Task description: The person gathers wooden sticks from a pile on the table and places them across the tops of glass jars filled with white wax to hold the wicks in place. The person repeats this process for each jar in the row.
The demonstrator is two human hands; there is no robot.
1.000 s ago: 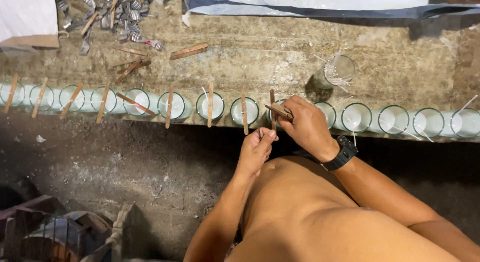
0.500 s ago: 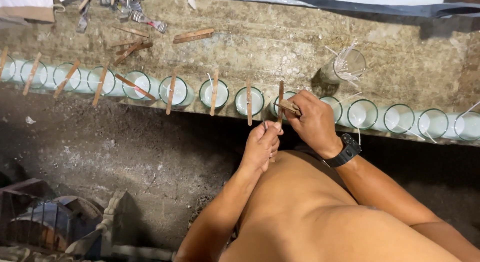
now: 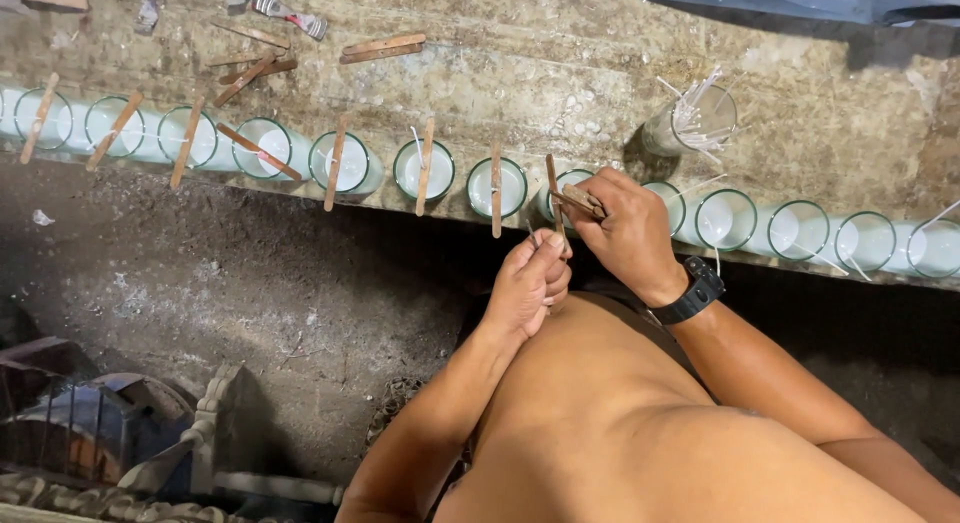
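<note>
A long row of glass jars [image 3: 500,186] filled with white wax lines the front edge of a rough stone ledge [image 3: 560,73]. Most jars on the left carry a flat wooden stick [image 3: 495,188] laid across the rim. My right hand [image 3: 625,233], with a black wristwatch, holds several wooden sticks [image 3: 575,198] over a jar near the middle. My left hand [image 3: 530,283] is just below it, fingers pinched on a thin white wick at that jar's edge. Jars to the right [image 3: 795,228] have loose wicks and no sticks.
A clear glass [image 3: 695,118] holding spare white wicks stands on the ledge behind the row. Loose wooden sticks [image 3: 380,48] and metal clips [image 3: 285,3] lie at the back left. Below the ledge is dirt floor, with carved wooden pieces [image 3: 200,453] at lower left.
The view has shifted a little. Both hands stay together at the same jar; the right hand's sticks have dropped closer to the rim.
</note>
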